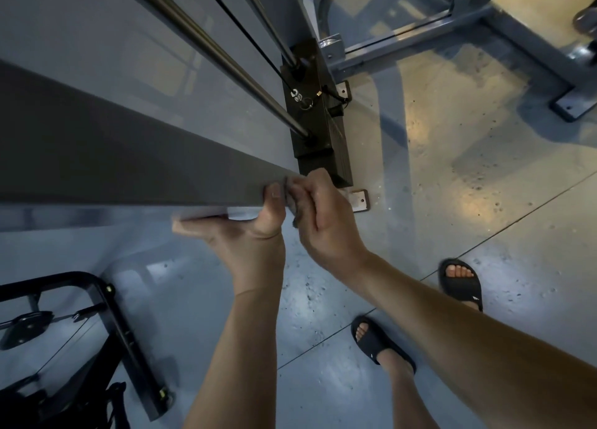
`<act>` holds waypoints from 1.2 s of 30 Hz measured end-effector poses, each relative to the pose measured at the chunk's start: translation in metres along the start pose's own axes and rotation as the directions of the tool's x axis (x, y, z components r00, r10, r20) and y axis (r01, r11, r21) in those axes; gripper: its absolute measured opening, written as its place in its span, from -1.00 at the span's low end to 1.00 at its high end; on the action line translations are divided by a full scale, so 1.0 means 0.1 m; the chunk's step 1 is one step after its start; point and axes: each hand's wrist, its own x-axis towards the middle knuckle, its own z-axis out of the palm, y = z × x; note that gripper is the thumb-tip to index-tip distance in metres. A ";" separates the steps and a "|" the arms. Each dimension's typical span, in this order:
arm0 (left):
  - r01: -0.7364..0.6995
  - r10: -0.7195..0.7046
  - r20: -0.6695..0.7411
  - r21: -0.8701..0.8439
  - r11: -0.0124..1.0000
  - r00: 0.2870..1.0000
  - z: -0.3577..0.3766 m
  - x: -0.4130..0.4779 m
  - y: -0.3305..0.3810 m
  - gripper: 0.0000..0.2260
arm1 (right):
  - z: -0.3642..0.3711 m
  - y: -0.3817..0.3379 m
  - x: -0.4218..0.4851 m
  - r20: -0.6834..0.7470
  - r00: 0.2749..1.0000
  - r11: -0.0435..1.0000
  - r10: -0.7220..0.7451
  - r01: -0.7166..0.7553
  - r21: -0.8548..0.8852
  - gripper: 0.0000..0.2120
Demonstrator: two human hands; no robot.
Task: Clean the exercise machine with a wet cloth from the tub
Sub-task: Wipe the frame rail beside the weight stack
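Here, left hand (255,231) clasping smooth grey square machine post (129,157), right hand (323,215) clutching crumpled cloth (290,199) against it.

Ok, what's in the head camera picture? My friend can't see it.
Looking down, a right hand presses a grey cloth against a machine's grey post while the left hand holds the post beside it. Below are a black weight stack and feet in black sandals.
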 end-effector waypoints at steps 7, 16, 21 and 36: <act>0.029 -0.029 -0.009 -0.019 0.999 1.000 -0.02 0.00 0.04 -0.32 | -0.04 0.19 -0.03 0.036 0.986 0.984 0.160 -0.157 -0.078 -0.83; 0.160 -0.179 0.136 0.135 0.978 0.974 -0.22 -0.15 -0.01 -0.23 | -0.59 0.50 -0.20 0.265 0.737 0.739 0.622 -0.665 0.113 -0.77; 0.505 -0.563 0.054 0.378 0.776 0.825 -0.17 -0.73 -0.21 -0.64 | -0.77 0.54 -0.47 0.377 0.703 0.525 0.603 -0.705 0.476 -0.90; 0.701 -0.685 0.327 0.087 0.708 0.651 -0.03 -0.98 -0.30 -0.72 | -1.13 0.58 -0.57 0.258 0.733 0.707 0.629 -0.678 0.203 -0.76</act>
